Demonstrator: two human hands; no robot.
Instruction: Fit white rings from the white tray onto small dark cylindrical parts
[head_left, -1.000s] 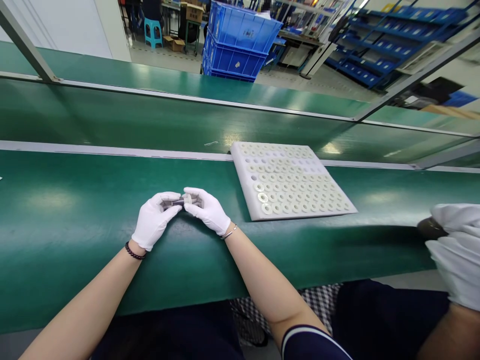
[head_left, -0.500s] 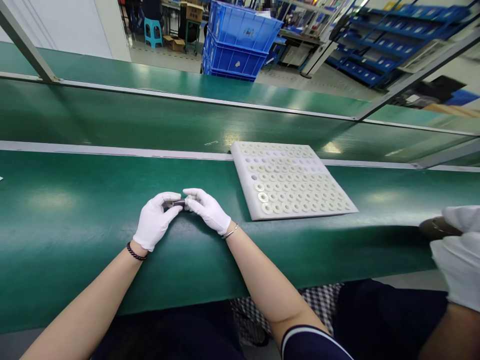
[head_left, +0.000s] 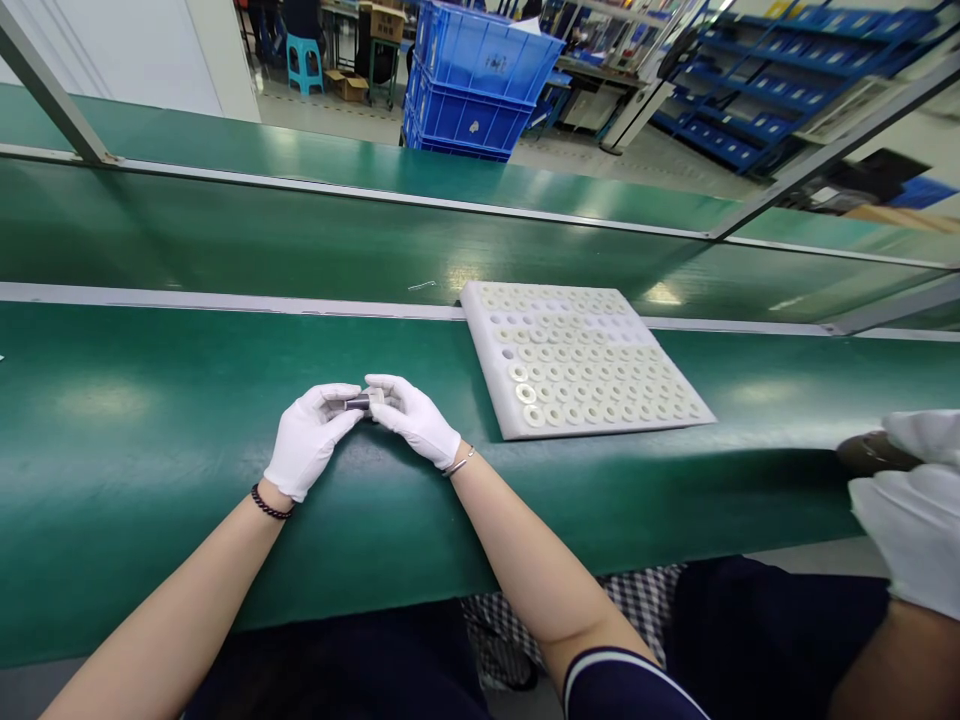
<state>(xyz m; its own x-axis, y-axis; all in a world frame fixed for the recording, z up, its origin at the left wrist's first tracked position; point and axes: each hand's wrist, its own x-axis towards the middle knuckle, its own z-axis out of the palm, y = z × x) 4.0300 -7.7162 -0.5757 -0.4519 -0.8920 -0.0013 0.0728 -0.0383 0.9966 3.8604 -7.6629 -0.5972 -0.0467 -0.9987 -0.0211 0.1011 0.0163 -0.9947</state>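
Observation:
Both my hands wear white gloves and meet over the green bench (head_left: 150, 440). My left hand (head_left: 309, 440) pinches a small dark cylindrical part (head_left: 357, 403) by its left end. My right hand (head_left: 415, 420) holds the part's right end, where a pale ring sits against it. A white foam tray (head_left: 487, 350) lies just right of my hands, its holes filled with several white rings (head_left: 526, 394).
A co-worker's white-gloved hands (head_left: 911, 510) hold a dark object (head_left: 862, 452) at the right edge. A green conveyor belt (head_left: 300, 240) runs behind the bench. Stacked blue crates (head_left: 472, 85) and blue shelving (head_left: 787, 90) stand in the background.
My hands have barely shifted, with slight finger movement around the part. The co-worker's hands at the right edge have moved a little.

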